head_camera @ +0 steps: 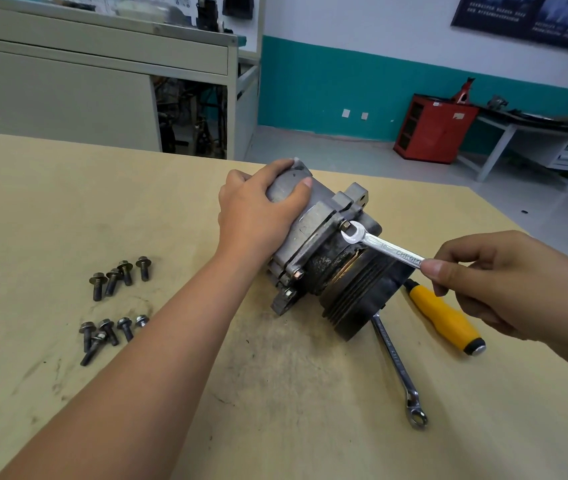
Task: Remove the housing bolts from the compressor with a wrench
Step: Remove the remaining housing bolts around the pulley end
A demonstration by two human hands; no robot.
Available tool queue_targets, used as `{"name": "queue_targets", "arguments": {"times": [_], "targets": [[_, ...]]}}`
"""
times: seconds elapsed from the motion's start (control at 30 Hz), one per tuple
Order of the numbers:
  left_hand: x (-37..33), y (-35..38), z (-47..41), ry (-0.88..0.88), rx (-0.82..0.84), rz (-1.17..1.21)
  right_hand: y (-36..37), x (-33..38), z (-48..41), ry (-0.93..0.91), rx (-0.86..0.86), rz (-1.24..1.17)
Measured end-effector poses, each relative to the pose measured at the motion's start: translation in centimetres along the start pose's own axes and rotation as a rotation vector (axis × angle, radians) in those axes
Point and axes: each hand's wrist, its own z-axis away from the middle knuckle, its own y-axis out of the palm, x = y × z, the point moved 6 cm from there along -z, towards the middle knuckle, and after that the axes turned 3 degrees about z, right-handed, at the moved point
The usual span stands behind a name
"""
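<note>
A grey metal compressor lies on its side in the middle of the wooden table, its black grooved pulley facing me. My left hand grips the rear end of its housing from above. My right hand pinches the handle of a chrome open-end wrench. The wrench's jaw sits on a housing bolt at the top of the flange. Two more bolt heads show lower on the flange.
Several loose bolts lie in two groups at the left, the second group nearer me. A second combination wrench and a yellow-handled screwdriver lie right of the pulley. Cabinets and a red cart stand beyond the table.
</note>
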Motion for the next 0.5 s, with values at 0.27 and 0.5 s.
{"name": "queue_targets", "arguments": {"times": [0.27,0.5], "targets": [[0.0,0.0,-0.1,0.004,-0.005,-0.005,-0.9,1.1,-0.6,-0.006,0.084,0.009],[0.2,-0.1,-0.2,-0.017,-0.004,-0.002,-1.6,2.0,-0.8,-0.043,-0.045,0.225]]}}
